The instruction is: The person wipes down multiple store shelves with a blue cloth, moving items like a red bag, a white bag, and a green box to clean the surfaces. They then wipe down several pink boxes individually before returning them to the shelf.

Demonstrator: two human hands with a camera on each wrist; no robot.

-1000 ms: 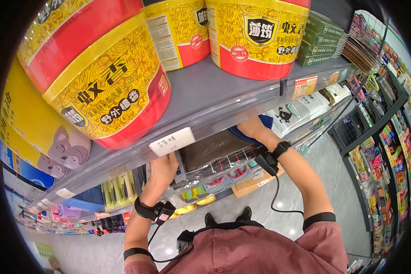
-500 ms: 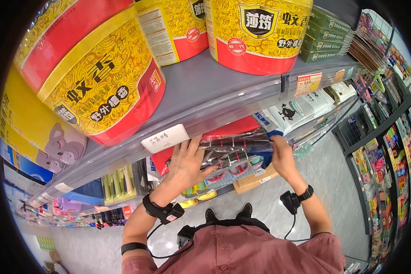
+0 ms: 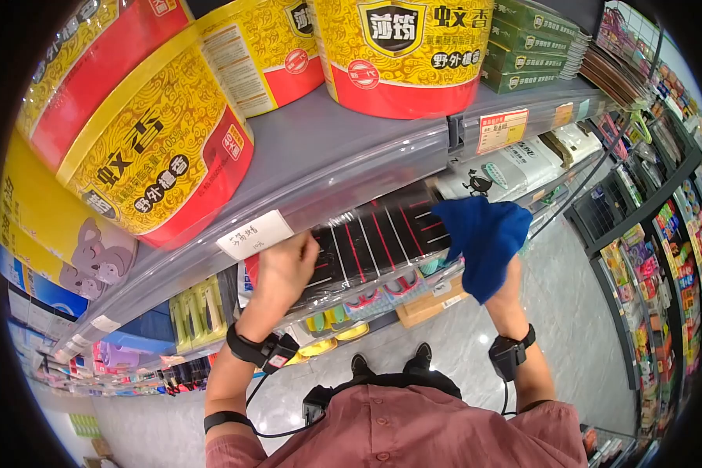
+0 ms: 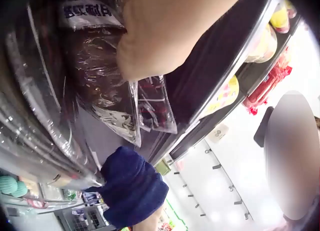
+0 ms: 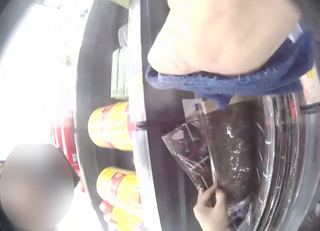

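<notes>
Black pack [image 3: 374,234], clear-wrapped, red and white stripes: in the bay below the shelf [image 3: 300,136], between both hands. Who's got it?

Left hand [image 3: 285,269], at its left end. Fingers curled; right wrist view shows thumb and finger pinching the wrap's edge.

And the right hand [image 3: 510,290]?

Holding a blue cloth [image 3: 487,246]. Cloth covers the fingers, so can't tell the exact grip. Touching the pack? Can't tell; cloth just overlaps its right end in the head view.

What's changed?

Half a second ago something red showed behind the pack, and the left hand lay flat, fingers spread. Now most of that red is out of sight, the striped face shows to the head camera, left fingers are curled. More cloth shows too.

Meaning?

My read: left hand is positioning the pack, cloth hand off to the side.

Arm pose?

Both forearms reach forward; right hand at the far right end, cloth flopped over its top.

Rest, quickly?

White packs [image 3: 499,171] to the right, handwritten tag [image 3: 253,234] above the left hand, yellow-and-red tubs [image 3: 398,58] on the shelf, green boxes [image 3: 526,58] beside them, stocked racks [image 3: 655,304] across the aisle.
</notes>
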